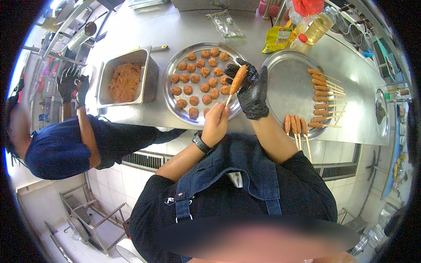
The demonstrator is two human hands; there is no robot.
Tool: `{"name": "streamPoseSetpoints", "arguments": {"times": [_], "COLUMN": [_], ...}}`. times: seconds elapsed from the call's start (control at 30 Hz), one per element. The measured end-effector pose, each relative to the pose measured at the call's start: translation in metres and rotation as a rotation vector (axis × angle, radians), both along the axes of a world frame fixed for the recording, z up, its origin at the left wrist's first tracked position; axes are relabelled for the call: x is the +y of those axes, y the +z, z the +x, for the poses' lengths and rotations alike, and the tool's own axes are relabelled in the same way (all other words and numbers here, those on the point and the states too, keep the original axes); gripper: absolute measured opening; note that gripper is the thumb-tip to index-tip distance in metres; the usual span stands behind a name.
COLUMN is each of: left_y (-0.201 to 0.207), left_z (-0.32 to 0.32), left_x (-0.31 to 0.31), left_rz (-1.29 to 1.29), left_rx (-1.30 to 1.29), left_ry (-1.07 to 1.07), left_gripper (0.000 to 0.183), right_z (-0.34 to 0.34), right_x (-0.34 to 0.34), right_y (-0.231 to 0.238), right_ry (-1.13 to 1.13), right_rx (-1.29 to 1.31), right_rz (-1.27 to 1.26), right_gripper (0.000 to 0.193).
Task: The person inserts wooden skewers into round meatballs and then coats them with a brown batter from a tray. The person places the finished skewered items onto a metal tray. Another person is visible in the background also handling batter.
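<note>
My left hand [216, 118] is bare and closed around the wooden stick of a minced-meat skewer [238, 79], which tilts up and to the right. My right hand [253, 90] wears a black glove; its thumb stands apart and its fingers are spread behind the meat. Whether the glove touches the meat I cannot tell. Below and left of the skewer, several meatballs [205, 72] sit in loose rows on a round metal tray [172, 101]. Finished-shape meat skewers [322, 94] line the right rim of a second round tray [289, 74], and several more [297, 125] lean over its front edge.
A deep steel pan [151, 81] of minced meat [125, 83] stands at left, a knife handle [160, 48] behind it. At the back are a plastic bag [226, 24], a yellow packet [277, 39] and an oil bottle [320, 28]. A co-worker [61, 147] in black gloves stands at left.
</note>
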State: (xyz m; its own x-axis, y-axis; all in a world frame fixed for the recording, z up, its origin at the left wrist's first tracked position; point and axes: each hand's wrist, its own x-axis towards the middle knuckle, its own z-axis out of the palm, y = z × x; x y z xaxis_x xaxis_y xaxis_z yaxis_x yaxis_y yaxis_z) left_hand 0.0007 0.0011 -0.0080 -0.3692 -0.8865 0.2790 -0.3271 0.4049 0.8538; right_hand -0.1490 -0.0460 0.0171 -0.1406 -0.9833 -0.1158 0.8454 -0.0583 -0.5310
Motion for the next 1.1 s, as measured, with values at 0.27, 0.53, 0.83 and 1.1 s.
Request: {"name": "streamPoseSetpoints", "arguments": {"times": [0.27,0.53,0.83,1.1], "left_y": [0.001,0.001,0.003,0.002], "left_z": [0.007,0.007,0.013,0.011], "left_x": [0.0,-0.004,-0.005,-0.019], "left_rz": [0.426,0.238,0.699,1.019], "left_rx": [0.01,0.068,0.351,0.641], "left_ry": [-0.088,-0.056,-0.185,-0.468], "left_gripper": [0.019,0.021,0.027,0.034], "right_z": [-0.005,-0.005,-0.002,-0.014], "right_x": [-0.006,-0.016,-0.018,-0.024], "right_y": [0.0,-0.003,-0.001,0.005], "right_ry": [0.057,0.038,0.195,0.108], "right_rx": [0.051,0.032,0.051,0.203], "right_rz": [-0.055,-0.108,-0.052,-0.038], "right_gripper": [0.068,0.066,0.057,0.038]}}
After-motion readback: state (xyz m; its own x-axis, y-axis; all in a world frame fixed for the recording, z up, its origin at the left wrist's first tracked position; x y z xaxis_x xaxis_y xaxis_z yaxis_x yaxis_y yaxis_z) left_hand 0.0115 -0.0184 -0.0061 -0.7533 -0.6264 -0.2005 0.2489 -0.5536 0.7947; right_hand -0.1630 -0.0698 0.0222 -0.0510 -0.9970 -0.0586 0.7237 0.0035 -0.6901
